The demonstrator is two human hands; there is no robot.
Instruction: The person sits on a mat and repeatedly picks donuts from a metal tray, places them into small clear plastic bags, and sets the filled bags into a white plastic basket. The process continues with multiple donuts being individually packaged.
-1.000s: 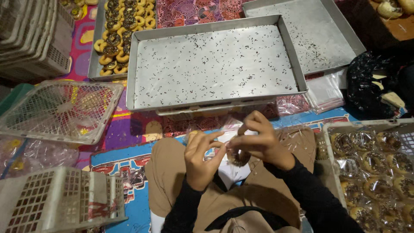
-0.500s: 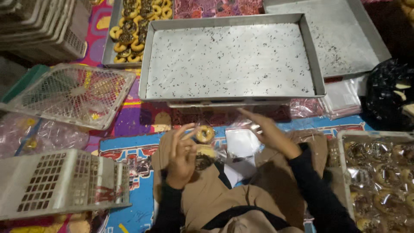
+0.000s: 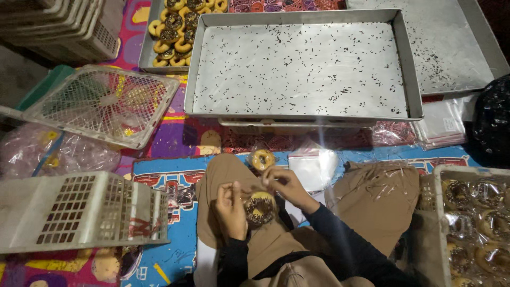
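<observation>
I sit cross-legged in tan trousers. Over my lap, my left hand [image 3: 231,210] and my right hand [image 3: 284,186] both pinch the clear plastic wrap around a chocolate-sprinkled doughnut [image 3: 258,207]. A second wrapped doughnut [image 3: 262,159] lies on the mat just beyond my knee. A loose clear bag [image 3: 313,167] rests beside it, close to my right hand.
A large metal tray [image 3: 303,69] dusted with sprinkles sits ahead, another tray [image 3: 451,42] to its right. A tray of doughnuts [image 3: 175,29] is at the back left. White plastic crates [image 3: 79,212] stand left; a crate of wrapped doughnuts [image 3: 475,212] stands right. Stacked clear bags [image 3: 441,125] lie near it.
My hands came down together onto a doughnut in my lap. The doughnut my left hand held earlier now lies on the mat. The camera has tilted slightly.
</observation>
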